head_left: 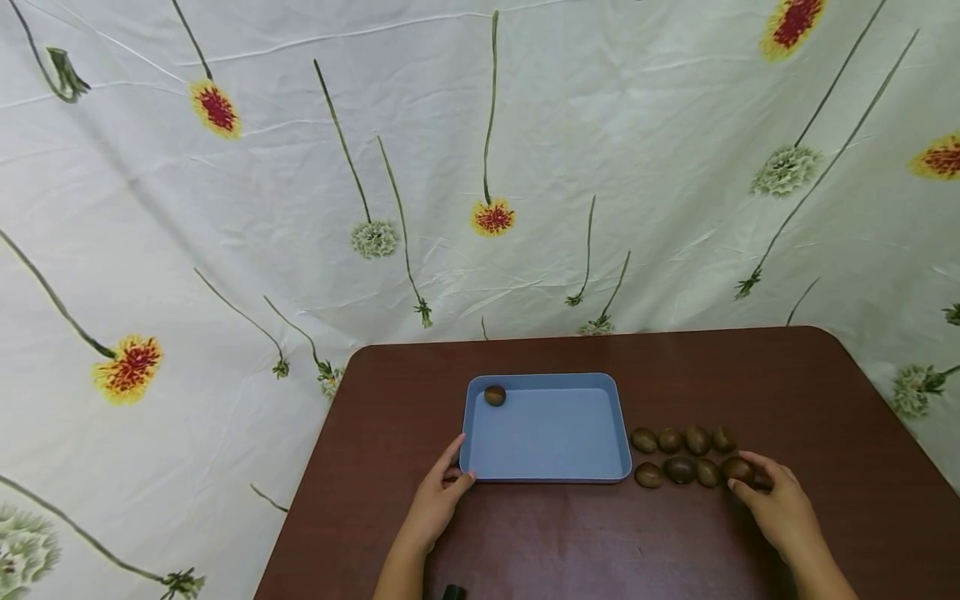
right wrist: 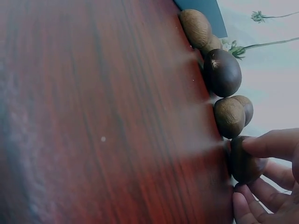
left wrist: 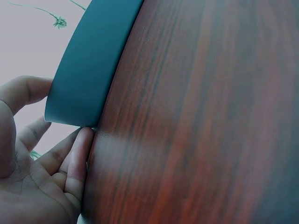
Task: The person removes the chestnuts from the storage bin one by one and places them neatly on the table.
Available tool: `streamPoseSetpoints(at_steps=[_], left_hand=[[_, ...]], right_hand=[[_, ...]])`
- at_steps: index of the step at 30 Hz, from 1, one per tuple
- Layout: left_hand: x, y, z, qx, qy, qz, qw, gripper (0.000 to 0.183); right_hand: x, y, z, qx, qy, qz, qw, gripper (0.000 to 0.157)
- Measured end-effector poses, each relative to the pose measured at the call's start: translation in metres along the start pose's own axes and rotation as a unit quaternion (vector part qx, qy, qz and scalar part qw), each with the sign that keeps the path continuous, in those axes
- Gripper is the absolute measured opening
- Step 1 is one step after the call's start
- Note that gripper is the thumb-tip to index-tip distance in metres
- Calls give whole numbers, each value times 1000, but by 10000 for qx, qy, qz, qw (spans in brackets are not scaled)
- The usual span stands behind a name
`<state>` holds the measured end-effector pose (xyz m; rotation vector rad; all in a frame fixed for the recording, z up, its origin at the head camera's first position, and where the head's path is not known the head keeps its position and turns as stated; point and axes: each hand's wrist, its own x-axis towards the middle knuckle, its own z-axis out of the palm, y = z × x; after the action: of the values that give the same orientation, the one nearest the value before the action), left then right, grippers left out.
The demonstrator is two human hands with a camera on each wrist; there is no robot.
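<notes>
A shallow blue rectangular tray (head_left: pixel 551 478) stands on the table, with one brown egg-shaped nut (head_left: pixel 495 396) inside near its back left corner. My left hand (head_left: pixel 438 496) holds the tray's front left corner, index finger along the side and thumb at the front wall. To the right of the tray, several similar nuts (head_left: pixel 697 440) lie in two rows. At the right end of the front row, my right hand (head_left: pixel 780 504) pinches a dark, smooth nut (right wrist: pixel 245 161) between thumb and fingers. Close by it lies a rougher brown nut (right wrist: pixel 229 117).
The dark red-brown wooden table (head_left: pixel 562 542) has rounded back corners. Behind it hangs a white cloth (head_left: pixel 435 183) printed with flowers. A small black object (head_left: pixel 453 592) shows at the bottom edge, near the left forearm.
</notes>
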<state>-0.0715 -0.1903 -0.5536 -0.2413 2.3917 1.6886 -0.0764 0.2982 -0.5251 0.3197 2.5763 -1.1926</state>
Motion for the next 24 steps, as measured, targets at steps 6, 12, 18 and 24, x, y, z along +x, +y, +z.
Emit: streamPoseSetpoints(at_steps=[6, 12, 18, 24], left_hand=[[0, 0, -2, -167, -22, -33, 9999, 67], [-3, 3, -2, -217, -69, 39, 9997, 67], [-3, 3, -2, -221, -43, 39, 9997, 67], [-2, 3, -2, -294, -82, 27, 9995, 67]], right_hand=[[0, -1, -1, 50, -47, 41, 10000, 73], [-1, 0, -2, 163, -154, 41, 9997, 76], [-2, -1, -2, 363, -86, 123, 9992, 80], [-5, -6, -3, 520, 391, 191, 9977, 77]])
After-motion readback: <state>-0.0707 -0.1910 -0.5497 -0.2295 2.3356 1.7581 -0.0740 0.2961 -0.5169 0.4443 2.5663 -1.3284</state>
